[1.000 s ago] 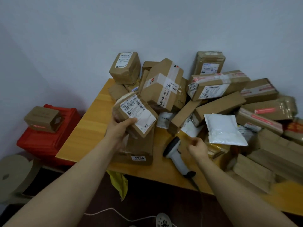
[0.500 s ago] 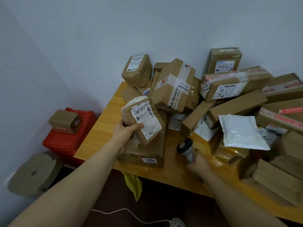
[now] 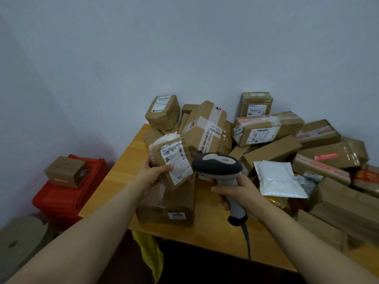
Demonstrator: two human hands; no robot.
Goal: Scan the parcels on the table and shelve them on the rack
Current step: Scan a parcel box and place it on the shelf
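Observation:
My left hand (image 3: 152, 175) grips a small brown parcel (image 3: 172, 158) with a white barcode label, held up over the wooden table (image 3: 123, 171). My right hand (image 3: 235, 193) grips the handle of a grey barcode scanner (image 3: 217, 167), its dark head raised right beside the parcel's label. The scanner's cable (image 3: 247, 240) hangs over the table's front edge. A heap of brown cardboard parcels (image 3: 266, 128) covers the back and right of the table. No rack is in view.
A flat brown box labelled 5006 (image 3: 166, 206) lies under the held parcel. A white padded pouch (image 3: 276, 179) rests on the heap. Left of the table, a red crate (image 3: 67, 195) carries a small box (image 3: 64, 171). A tape roll (image 3: 18, 240) lies on the floor.
My right hand picked the scanner up off the table and raised it to the parcel's label. My left hand kept the parcel held up.

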